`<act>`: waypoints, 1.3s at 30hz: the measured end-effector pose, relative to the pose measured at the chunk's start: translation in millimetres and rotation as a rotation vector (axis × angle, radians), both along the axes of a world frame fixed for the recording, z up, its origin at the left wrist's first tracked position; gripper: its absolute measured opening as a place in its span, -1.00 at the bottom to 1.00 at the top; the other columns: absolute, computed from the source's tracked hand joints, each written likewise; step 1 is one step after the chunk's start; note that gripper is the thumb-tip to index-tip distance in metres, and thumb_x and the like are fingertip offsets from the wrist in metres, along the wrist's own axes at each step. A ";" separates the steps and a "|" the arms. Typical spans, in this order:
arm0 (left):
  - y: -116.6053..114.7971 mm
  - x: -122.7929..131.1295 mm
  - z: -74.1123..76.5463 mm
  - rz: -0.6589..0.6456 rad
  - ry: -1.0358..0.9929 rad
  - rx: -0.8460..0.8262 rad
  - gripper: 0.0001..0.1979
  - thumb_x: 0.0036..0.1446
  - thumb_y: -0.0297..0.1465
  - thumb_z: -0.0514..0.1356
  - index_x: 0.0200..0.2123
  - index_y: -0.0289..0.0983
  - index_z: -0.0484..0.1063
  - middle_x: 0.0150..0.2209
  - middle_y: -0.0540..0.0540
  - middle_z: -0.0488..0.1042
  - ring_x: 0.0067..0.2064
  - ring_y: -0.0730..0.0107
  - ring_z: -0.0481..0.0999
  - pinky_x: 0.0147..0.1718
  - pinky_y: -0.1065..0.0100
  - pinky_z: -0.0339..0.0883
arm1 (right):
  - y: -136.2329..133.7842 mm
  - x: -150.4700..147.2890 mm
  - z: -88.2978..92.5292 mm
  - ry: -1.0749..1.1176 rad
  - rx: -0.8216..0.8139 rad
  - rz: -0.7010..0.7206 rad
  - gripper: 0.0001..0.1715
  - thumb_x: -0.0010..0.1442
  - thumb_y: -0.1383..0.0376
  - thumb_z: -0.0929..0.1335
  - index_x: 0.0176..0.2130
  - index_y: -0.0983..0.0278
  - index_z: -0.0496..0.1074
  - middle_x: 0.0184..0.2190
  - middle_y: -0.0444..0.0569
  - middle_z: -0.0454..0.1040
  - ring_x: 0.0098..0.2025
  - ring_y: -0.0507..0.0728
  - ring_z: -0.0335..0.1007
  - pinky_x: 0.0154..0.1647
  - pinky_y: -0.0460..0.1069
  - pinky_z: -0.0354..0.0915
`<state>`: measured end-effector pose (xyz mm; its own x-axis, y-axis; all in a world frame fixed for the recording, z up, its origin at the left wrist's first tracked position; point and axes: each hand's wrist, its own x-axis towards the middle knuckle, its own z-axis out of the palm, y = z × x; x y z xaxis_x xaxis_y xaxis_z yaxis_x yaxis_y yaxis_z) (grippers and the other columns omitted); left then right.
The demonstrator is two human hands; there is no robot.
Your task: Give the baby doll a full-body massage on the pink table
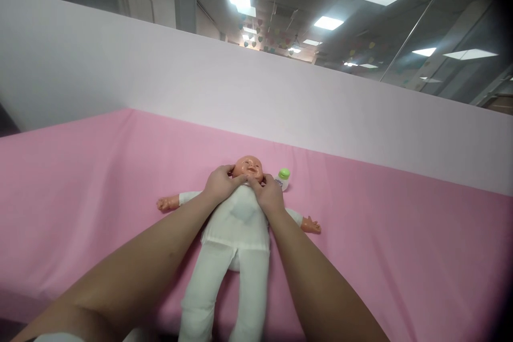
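Note:
A baby doll (240, 219) lies on its back on the pink sheet, arms spread to both sides, dressed in white. Its head (249, 166) is between my hands. My left hand (223, 184) cups the left side of the doll's head, the thumb by its chin. On the other side my right hand (269, 192) does the same, its thumb also near the chin. Fingers of both hands are partly hidden beside and behind the head. Close to my right hand is a small bottle (284, 179) with a green cap, partly covered by that hand.
The pink sheet (380, 214) covers the padded surface under the doll. Behind it rises a white panel (240, 96). Above the panel is glass with ceiling lights and hanging heart shapes showing.

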<state>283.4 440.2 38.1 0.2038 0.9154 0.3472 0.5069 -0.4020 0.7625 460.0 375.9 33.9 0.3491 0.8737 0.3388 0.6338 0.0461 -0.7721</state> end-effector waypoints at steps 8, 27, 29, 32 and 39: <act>7.3 -3.1 -7.5 -0.090 -0.159 -0.059 -0.35 0.09 0.12 0.27 0.04 -0.26 0.53 -0.02 -0.21 0.59 -0.03 0.04 0.57 -0.07 0.22 0.41 | 1.6 7.1 -1.1 0.169 0.047 0.123 -0.43 0.17 -0.16 0.38 -0.13 0.24 0.55 -0.23 -0.01 0.63 -0.21 0.17 0.51 -0.17 -0.01 0.34; 0.7 2.6 -1.6 -0.043 0.003 0.052 -0.44 0.16 0.05 0.21 0.01 -0.26 0.53 -0.07 -0.22 0.56 -0.05 0.05 0.53 -0.10 0.22 0.39 | -1.4 1.0 0.4 0.078 0.038 0.040 -0.32 0.12 -0.25 0.37 -0.10 0.25 0.47 -0.22 0.02 0.60 -0.22 0.18 0.50 -0.21 0.00 0.32; 0.4 2.7 -0.7 -0.042 0.005 0.032 -0.42 0.11 0.02 0.26 0.04 -0.26 0.52 -0.04 -0.23 0.55 -0.03 0.03 0.53 -0.10 0.21 0.39 | -2.3 -0.7 2.3 0.056 0.021 0.029 -0.28 0.06 -0.25 0.42 -0.09 0.25 0.45 -0.21 0.03 0.59 -0.22 0.19 0.50 -0.23 0.00 0.32; 0.2 1.9 0.5 -0.083 -0.045 -0.021 -0.40 0.09 0.01 0.29 0.09 -0.24 0.50 -0.02 -0.22 0.55 -0.01 0.03 0.53 -0.08 0.21 0.40 | -1.7 -0.2 2.6 0.046 -0.001 -0.004 -0.28 0.04 -0.25 0.43 -0.11 0.26 0.44 -0.21 0.05 0.59 -0.22 0.21 0.49 -0.24 0.01 0.32; 4.4 -0.7 -5.4 -0.146 -0.221 -0.082 -0.40 0.13 0.07 0.25 0.06 -0.25 0.53 -0.01 -0.19 0.58 -0.03 0.07 0.56 -0.05 0.22 0.41 | 1.4 8.6 -3.3 0.187 0.065 0.118 -0.41 0.19 -0.17 0.37 -0.07 0.23 0.49 -0.10 0.01 0.60 -0.07 0.17 0.51 -0.04 0.02 0.35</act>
